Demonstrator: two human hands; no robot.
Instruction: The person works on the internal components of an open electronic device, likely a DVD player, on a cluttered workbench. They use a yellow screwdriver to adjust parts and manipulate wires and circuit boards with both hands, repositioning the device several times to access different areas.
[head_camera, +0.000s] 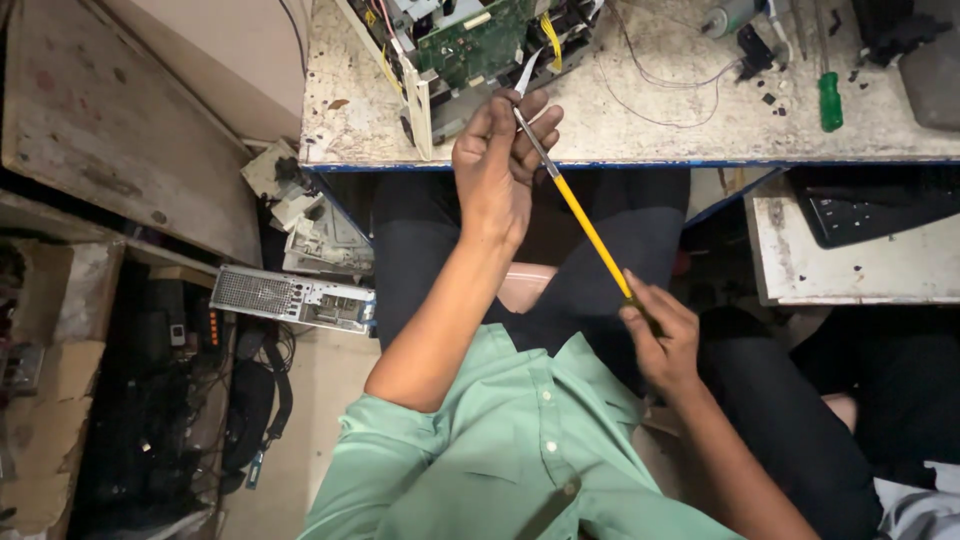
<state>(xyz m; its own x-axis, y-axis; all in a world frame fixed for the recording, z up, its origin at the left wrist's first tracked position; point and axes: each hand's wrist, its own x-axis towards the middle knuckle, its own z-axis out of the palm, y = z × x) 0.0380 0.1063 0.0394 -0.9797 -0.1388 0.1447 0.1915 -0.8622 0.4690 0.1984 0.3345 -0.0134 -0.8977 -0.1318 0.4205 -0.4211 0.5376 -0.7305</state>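
Grimy worktop (640, 120): left hand (495, 165) pinches screwdriver (580, 215) shaft, right hand (660, 335) wraps its yellow handle below; light, stiff, probably easy gripping.

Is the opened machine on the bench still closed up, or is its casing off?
Casing off: the machine on the bench shows its bare green circuit board, yellow wires and metal frame, with no cover over them.

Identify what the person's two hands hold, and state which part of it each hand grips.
A yellow-handled screwdriver: the right hand holds its handle end, the left hand its metal shaft.
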